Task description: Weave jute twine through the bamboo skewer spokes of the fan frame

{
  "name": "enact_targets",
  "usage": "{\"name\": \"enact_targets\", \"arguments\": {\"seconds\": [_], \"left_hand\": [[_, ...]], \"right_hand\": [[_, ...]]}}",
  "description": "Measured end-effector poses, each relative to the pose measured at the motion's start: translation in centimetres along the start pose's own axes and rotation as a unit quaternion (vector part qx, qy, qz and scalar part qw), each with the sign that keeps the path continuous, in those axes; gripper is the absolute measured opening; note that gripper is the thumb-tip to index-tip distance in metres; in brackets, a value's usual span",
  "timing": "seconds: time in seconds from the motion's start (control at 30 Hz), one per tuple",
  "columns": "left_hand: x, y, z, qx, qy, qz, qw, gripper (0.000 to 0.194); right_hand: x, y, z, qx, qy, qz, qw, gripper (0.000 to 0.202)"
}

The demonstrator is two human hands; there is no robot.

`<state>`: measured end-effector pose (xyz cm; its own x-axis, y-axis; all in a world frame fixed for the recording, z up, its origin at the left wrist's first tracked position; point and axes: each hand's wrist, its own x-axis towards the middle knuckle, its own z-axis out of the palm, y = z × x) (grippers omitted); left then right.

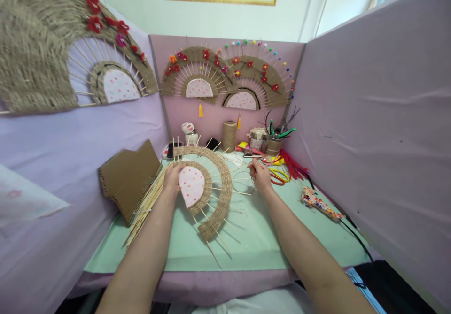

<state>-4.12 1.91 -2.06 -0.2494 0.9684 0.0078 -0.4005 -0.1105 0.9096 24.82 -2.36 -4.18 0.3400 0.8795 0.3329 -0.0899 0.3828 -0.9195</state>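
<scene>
My left hand (172, 177) grips the straight side of a half-round twine fan (225, 187), tilted above the table. The fan has thin wooden sticks spreading out from a white, dotted centre, with an inner and an outer band of woven twine. To the right of it, my right hand (260, 175) is closed in a pinch on a thin strand of twine (235, 175), which loops toward the fan's sticks. Red and yellow-handled scissors (279, 177) lie just beside my right hand.
A bundle of sticks (141, 215) and bent cardboard (128, 178) are at left. A twine spool (229, 136) and a tool-filled can (275, 144) stand at the back. A patterned glue gun (320, 203) with a cord lies right. Finished fans (197, 70) hang on the partition.
</scene>
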Motion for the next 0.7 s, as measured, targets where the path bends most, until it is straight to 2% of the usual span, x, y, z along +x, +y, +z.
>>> {"name": "enact_targets", "arguments": {"seconds": [0.17, 0.37, 0.47, 0.6, 0.7], "left_hand": [[0.0, 0.1, -0.1, 0.000, 0.000, 0.000, 1.000, 0.028], [0.2, 0.2, -0.2, -0.027, 0.040, -0.002, 0.999, 0.027], [0.0, 0.1, 0.0, -0.036, 0.067, 0.014, 0.997, 0.023], [-0.4, -0.1, 0.4, -0.043, 0.089, 0.030, 0.995, 0.019], [-0.5, -0.4, 0.6, -0.049, 0.098, 0.017, 0.994, 0.018]], "right_hand": [[-0.1, -0.1, 0.2, 0.070, -0.027, 0.006, 0.997, 0.038], [-0.2, 0.4, 0.3, 0.054, -0.063, 0.039, 0.996, 0.043], [-0.6, 0.4, 0.6, 0.054, -0.115, 0.052, 0.991, 0.043], [-1.1, 0.3, 0.9, 0.039, -0.206, 0.103, 0.972, 0.039], [-1.3, 0.1, 0.9, 0.047, -0.233, 0.130, 0.963, 0.034]]}}
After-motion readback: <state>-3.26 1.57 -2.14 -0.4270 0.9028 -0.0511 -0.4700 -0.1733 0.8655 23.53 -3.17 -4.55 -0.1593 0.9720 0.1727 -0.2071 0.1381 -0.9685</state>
